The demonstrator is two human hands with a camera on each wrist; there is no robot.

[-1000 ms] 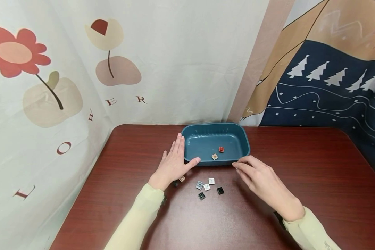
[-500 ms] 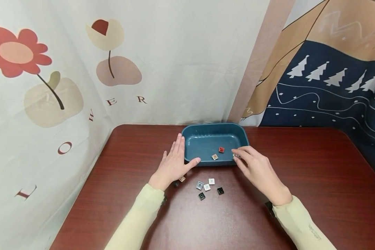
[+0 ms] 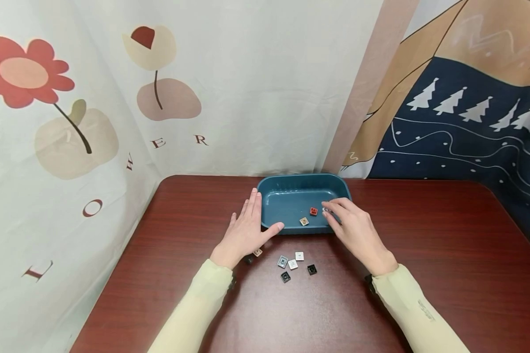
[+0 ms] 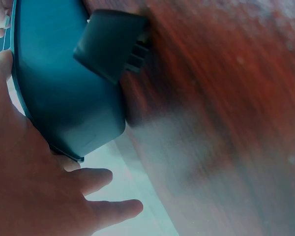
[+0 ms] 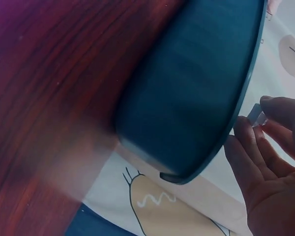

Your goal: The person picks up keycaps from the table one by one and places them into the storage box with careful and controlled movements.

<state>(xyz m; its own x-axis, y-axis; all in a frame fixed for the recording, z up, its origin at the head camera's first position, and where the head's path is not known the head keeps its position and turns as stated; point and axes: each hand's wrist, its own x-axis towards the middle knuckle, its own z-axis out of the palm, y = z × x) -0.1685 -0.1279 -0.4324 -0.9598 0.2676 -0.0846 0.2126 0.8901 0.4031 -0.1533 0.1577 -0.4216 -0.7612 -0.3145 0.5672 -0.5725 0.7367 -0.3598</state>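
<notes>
My left hand (image 3: 243, 230) lies with straight fingers along the left end of a blue plastic basin (image 3: 302, 229), its thumb at the front rim. Over the basin's right part, my right hand (image 3: 357, 233) pinches a pale keycap (image 5: 256, 115) between thumb and fingertips. Inside the basin sit a red keycap (image 3: 313, 211) and a beige keycap (image 3: 304, 221). In front of it, on the table, are a grey keycap (image 3: 282, 261), white keycaps (image 3: 299, 256) and black keycaps (image 3: 311, 269). Beside my left wrist, a tan keycap (image 3: 258, 252) and a dark keycap (image 4: 110, 44) lie partly hidden.
The basin stands at the back edge of a reddish-brown wooden table (image 3: 433, 235). Behind the table hang a white curtain (image 3: 256, 98) with flower prints and a dark blue cloth (image 3: 459, 137) with white trees.
My right hand has moved left and inward from the basin's front right corner to over its inside, carrying the pale keycap. The left hand stays in place.
</notes>
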